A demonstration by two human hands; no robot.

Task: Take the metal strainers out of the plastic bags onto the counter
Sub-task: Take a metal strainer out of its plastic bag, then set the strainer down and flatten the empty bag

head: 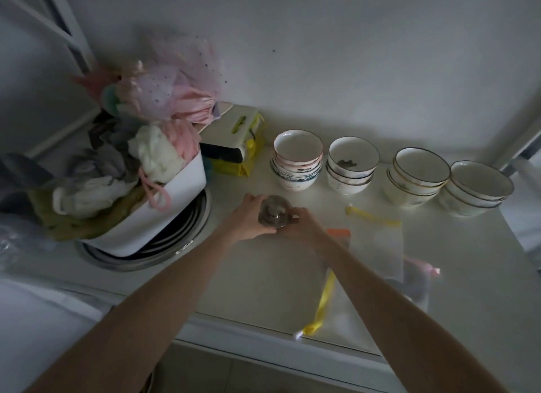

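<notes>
A small round metal strainer with a knob on top is held between both hands just above the white counter. My left hand wraps its left side and my right hand pinches its right side. Clear plastic zip bags lie flat on the counter to the right: one with a yellow strip, one with an orange strip, one with a yellow strip near the front edge, and one with a pink strip. I cannot tell whether anything is inside the bags.
Several stacks of white bowls line the back wall, up to the right end. A white bin of cloths sits on stacked metal pans at the left. A tissue box on yellow packets stands behind.
</notes>
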